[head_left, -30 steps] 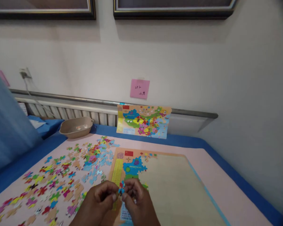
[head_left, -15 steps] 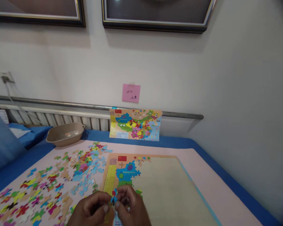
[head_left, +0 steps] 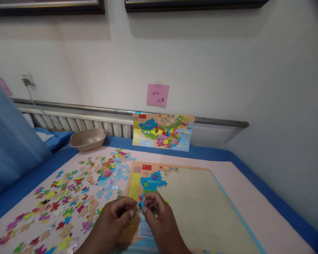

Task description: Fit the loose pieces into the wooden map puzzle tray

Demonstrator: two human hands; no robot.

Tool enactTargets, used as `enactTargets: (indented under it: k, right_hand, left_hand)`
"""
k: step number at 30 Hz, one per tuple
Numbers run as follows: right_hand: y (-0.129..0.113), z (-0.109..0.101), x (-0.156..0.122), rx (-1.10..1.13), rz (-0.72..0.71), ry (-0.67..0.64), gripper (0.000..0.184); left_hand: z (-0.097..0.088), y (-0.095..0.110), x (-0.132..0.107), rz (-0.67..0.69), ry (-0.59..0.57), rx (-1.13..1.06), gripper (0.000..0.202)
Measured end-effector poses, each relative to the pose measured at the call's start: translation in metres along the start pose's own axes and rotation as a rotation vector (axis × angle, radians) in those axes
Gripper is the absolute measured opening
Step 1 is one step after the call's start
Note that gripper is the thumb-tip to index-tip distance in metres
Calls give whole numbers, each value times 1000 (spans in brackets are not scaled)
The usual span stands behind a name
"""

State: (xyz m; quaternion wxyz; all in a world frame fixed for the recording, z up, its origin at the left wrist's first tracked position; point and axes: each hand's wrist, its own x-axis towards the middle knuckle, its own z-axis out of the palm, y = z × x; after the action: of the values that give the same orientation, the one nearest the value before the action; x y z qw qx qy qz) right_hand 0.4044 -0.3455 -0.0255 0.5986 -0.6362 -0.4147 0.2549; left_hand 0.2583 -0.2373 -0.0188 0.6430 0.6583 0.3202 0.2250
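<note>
A small blue and red jigsaw piece (head_left: pixel 140 204) is pinched at the fingertips of my right hand (head_left: pixel 160 218). On the piece's near left side, my left hand (head_left: pixel 116 218) has thumb and forefinger closed at its edge. Both hands hover over the left part of the puzzle board (head_left: pixel 198 204). Joined pieces along the board's left and top include a blue map section (head_left: pixel 155 180), a yellow strip (head_left: pixel 134 183) and a red flag piece (head_left: pixel 146 167). My hands hide part of the lower left section.
Loose jigsaw pieces (head_left: pixel 55 206) spread across the pink mat (head_left: pixel 243 183) on the left. A brown basin (head_left: pixel 87 139) with a few pieces stands behind them. The printed map sheet (head_left: pixel 163 132) leans at the wall below a pink note (head_left: pixel 158 95). Blue fabric (head_left: pixel 13 141) is at far left.
The view has tilted down and shifted left, so the scene sits higher and further right. Both hands stay together around the small piece, their grip nearly unchanged.
</note>
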Motion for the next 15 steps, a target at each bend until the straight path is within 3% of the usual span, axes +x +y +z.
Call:
enactTargets:
  k: [6,15]
  right_hand:
    - [0,-2,-2,-33,13,-41,22]
    - [13,-10,3,-293,-207,-113,24]
  left_hand:
    - [3,6,0,-6,19,-42,29]
    - [1,13,1,10,62,17,14]
